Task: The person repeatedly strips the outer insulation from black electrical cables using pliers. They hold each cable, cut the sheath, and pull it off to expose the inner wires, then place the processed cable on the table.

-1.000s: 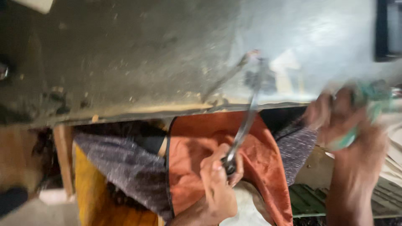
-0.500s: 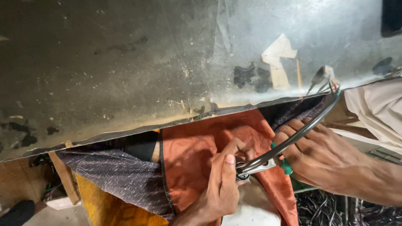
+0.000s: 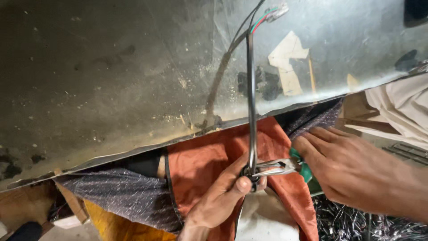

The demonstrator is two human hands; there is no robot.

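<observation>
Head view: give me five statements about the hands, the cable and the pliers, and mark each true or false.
1. The left hand pinches the black cable. True.
2. The right hand holds a hammer. False: it holds green-handled pliers.
3. The plier tips meet the cable beside the left fingers. True.
4. The cable's far end shows only bare black sheath. False: coloured inner wires stick out.
5. The cable lies coiled on the metal sheet. False: it stands stretched nearly straight up across it.

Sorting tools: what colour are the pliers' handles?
Green, on the pliers in the right hand; head view.
</observation>
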